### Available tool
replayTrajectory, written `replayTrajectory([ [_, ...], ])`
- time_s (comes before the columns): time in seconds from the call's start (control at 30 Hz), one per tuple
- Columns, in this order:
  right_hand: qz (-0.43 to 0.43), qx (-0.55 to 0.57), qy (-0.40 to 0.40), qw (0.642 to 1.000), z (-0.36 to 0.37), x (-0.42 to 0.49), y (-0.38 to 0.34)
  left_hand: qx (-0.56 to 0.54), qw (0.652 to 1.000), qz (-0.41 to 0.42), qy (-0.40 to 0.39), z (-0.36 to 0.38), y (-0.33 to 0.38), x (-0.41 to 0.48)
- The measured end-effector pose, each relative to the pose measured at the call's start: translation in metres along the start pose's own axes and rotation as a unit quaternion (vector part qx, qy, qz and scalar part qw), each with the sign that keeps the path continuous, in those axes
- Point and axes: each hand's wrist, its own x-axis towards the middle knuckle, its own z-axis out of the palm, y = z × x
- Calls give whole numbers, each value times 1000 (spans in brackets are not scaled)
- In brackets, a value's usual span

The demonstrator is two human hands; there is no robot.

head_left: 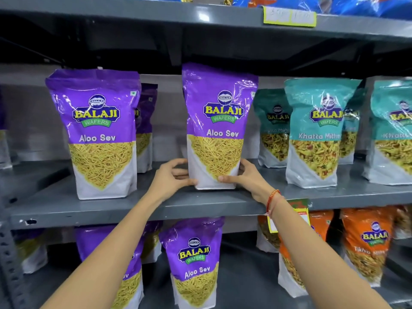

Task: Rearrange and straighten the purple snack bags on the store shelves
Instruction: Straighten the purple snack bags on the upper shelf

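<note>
A purple Aloo Sev bag (219,121) stands upright in the middle of the grey middle shelf (133,208). My left hand (172,178) grips its lower left corner and my right hand (245,177) grips its lower right corner. A second purple bag (98,130) stands upright to the left, with another purple bag (146,121) partly hidden behind it. On the shelf below, a purple bag (194,259) leans a little, and one more purple bag (129,286) sits behind my left forearm.
Teal Khatta Mitha bags (316,134) fill the right of the middle shelf. Orange bags (365,241) stand at the lower right. A yellow price tag (289,15) hangs from the upper shelf edge, and another tag (298,215) from the middle shelf edge.
</note>
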Motion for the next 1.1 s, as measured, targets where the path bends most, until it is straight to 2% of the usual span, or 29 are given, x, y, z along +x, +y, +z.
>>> replayTrajectory([
  [0.23,20,-40,-62,997,-31,-1,4,-18,992,-57,-113,4,-3,2],
  [0.4,13,-30,-58,998,-34,2,9,-35,992,-101,-70,3,-6,5],
  [0.57,4,-43,-43,998,-31,4,13,42,979,-86,-182,9,-3,4],
  [0.9,-3,-81,-41,996,-28,-2,7,99,977,-71,-174,8,-3,3],
  [0.97,-25,-112,-6,993,-24,-9,0,149,977,-53,-143,10,3,-2],
  [1.03,-90,-114,74,987,-17,-22,-7,185,982,-7,-44,14,10,-12],
  [1.1,-152,-93,169,969,-5,-43,-14,143,987,49,63,18,18,-32],
])
